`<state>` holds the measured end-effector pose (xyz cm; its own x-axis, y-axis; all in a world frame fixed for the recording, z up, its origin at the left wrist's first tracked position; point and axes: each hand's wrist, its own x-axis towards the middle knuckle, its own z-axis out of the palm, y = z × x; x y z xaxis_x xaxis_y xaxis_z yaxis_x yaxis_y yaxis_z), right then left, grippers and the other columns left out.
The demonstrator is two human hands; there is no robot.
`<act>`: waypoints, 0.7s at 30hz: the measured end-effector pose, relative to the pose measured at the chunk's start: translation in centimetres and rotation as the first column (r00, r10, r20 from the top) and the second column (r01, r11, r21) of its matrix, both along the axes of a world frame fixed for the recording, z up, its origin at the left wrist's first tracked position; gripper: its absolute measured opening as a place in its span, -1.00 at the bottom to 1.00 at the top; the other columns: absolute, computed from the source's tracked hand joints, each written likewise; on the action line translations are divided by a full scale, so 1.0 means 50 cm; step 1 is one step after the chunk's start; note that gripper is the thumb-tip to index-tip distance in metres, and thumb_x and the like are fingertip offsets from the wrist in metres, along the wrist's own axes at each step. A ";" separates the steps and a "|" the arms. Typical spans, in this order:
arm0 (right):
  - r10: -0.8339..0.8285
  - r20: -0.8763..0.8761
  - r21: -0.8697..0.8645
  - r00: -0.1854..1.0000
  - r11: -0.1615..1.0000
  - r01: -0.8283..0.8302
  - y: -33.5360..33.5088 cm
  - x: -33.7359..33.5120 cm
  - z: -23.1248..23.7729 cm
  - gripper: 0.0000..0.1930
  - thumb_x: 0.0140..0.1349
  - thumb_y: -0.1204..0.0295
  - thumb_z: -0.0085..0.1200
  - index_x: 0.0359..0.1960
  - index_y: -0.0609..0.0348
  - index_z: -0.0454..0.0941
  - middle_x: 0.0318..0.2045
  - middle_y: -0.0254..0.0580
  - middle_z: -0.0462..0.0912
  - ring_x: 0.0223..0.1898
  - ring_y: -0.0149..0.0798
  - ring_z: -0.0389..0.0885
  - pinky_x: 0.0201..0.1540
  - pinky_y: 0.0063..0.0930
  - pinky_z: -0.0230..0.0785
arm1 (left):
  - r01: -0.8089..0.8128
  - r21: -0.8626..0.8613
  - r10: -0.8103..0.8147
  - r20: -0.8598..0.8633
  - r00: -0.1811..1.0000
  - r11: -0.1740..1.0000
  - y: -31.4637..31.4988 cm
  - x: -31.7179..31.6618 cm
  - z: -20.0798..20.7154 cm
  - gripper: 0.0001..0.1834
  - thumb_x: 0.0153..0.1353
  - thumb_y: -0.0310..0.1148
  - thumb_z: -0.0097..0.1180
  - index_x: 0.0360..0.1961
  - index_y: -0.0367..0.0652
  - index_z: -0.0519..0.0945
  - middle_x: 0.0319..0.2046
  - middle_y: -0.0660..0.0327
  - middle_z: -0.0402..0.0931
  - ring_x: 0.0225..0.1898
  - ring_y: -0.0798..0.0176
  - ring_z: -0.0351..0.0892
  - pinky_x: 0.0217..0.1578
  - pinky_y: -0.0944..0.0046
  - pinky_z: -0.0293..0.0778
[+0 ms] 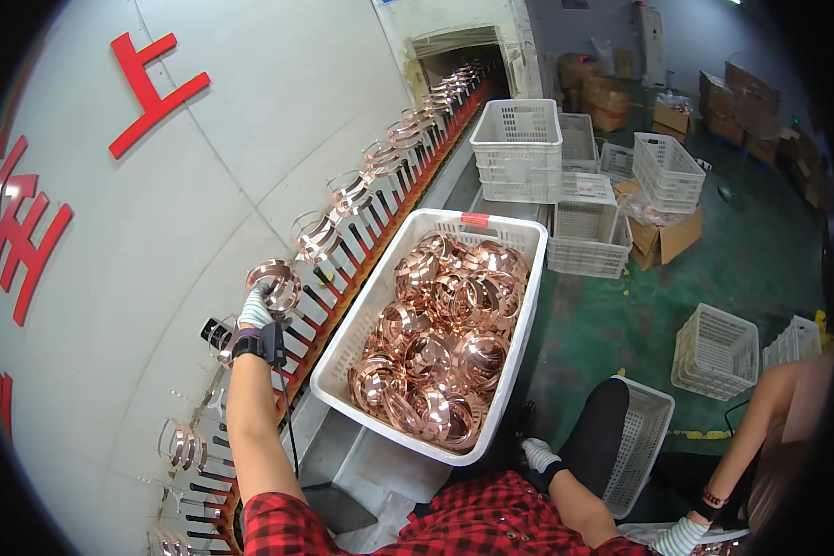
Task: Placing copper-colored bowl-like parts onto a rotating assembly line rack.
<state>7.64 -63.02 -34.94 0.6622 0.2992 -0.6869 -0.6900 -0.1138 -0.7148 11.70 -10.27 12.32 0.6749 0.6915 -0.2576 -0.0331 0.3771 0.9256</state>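
Note:
My left hand (258, 308), in a striped white glove, reaches to the conveyor line with its fingers closed on a shiny copper-coloured metal ring piece (287, 274). Beside that hand, upright dark rods (317, 298) carry similar ring pieces (315, 236). A white plastic basket (335, 378) before me is heaped with copper-coloured ring pieces (428, 357). Low by my dark-trousered leg, to the right of the basket, is my right hand (539, 455), also gloved. Its fingertips blend into the dark behind them, so their pose is unclear.
The conveyor (380, 239) curves along the pale wall into an opening (459, 60). Stacked white crates (517, 153) and cardboard boxes (665, 243) stand beyond the basket on a green floor (612, 338). At lower right, another person's gloved hand (681, 537) touches a light-coloured container.

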 end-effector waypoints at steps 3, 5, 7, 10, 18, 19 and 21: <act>0.000 0.007 0.002 1.000 1.000 0.000 0.005 0.001 -0.019 -0.71 0.09 0.27 -0.14 -0.24 0.16 0.46 -0.52 -0.22 0.48 -0.54 -0.30 0.41 -0.50 -0.39 0.29 | 0.009 0.035 -0.008 -0.015 1.000 0.999 -0.002 -0.020 0.005 -0.60 0.12 -0.24 -0.17 0.01 -0.08 0.29 -0.20 0.02 0.43 -0.27 -0.02 0.50 -0.39 0.02 0.48; 0.006 0.020 -0.002 1.000 1.000 -0.006 0.011 -0.003 -0.022 -0.71 0.09 0.26 -0.14 -0.25 0.16 0.47 -0.54 -0.22 0.47 -0.56 -0.30 0.40 -0.51 -0.40 0.28 | 0.117 -0.145 -0.091 0.177 0.980 0.982 0.020 -0.044 0.006 -0.56 0.11 -0.32 -0.20 0.07 -0.07 0.23 -0.15 -0.05 0.41 -0.20 -0.03 0.48 -0.30 -0.01 0.46; 0.058 0.007 -0.026 0.998 0.998 -0.058 0.021 -0.002 -0.021 -0.70 0.08 0.26 -0.12 -0.23 0.15 0.46 -0.52 -0.23 0.48 -0.55 -0.30 0.40 -0.50 -0.39 0.29 | -0.107 0.208 0.092 0.079 0.993 0.972 0.100 -0.077 -0.021 -0.55 0.08 -0.39 -0.19 0.07 -0.12 0.22 -0.19 -0.03 0.43 -0.26 0.01 0.50 -0.31 0.06 0.46; 0.081 -0.016 0.006 0.997 0.997 -0.081 0.032 -0.003 0.010 -0.70 0.08 0.26 -0.12 -0.21 0.15 0.45 -0.48 -0.23 0.48 -0.53 -0.30 0.40 -0.50 -0.38 0.30 | -0.375 0.919 0.408 0.300 0.862 0.117 0.121 -0.101 -0.040 -0.62 0.10 -0.39 -0.15 -0.02 -0.25 0.32 -0.23 0.02 0.46 -0.31 0.14 0.51 -0.30 0.30 0.46; 0.064 -0.002 -0.023 0.998 0.998 -0.064 0.010 0.000 0.022 -0.71 0.09 0.28 -0.14 -0.19 0.14 0.44 -0.44 -0.22 0.48 -0.48 -0.27 0.43 -0.47 -0.36 0.33 | -0.006 0.550 -0.242 0.377 0.894 0.835 -0.173 0.023 0.102 -0.77 0.12 -0.39 -0.12 -0.24 -0.20 0.50 -0.32 0.23 0.45 -0.43 0.35 0.38 -0.35 0.42 0.36; 0.074 0.031 -0.030 0.997 0.997 -0.074 0.016 0.000 0.028 -0.71 0.09 0.29 -0.13 -0.19 0.14 0.44 -0.43 -0.23 0.48 -0.46 -0.27 0.44 -0.46 -0.35 0.34 | -0.016 0.643 -0.232 0.300 0.925 0.766 -0.133 0.044 0.075 -0.78 0.09 -0.43 -0.10 -0.23 -0.22 0.50 -0.32 0.23 0.46 -0.42 0.35 0.38 -0.31 0.41 0.36; 0.026 -0.001 0.015 1.000 1.000 -0.026 0.018 -0.004 0.030 -0.72 0.09 0.31 -0.13 -0.19 0.14 0.43 -0.42 -0.23 0.49 -0.45 -0.26 0.45 -0.45 -0.35 0.34 | -0.092 0.860 -0.007 0.111 0.994 0.502 -0.096 0.093 0.038 -0.78 0.05 -0.49 -0.05 -0.23 -0.24 0.47 -0.37 0.21 0.48 -0.39 0.36 0.40 -0.33 0.39 0.37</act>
<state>7.45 -62.14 -33.42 0.6530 0.3269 -0.6831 -0.6881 -0.1207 -0.7155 16.32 -15.09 14.20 0.6227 0.5652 0.5411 -0.1247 -0.6110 0.7818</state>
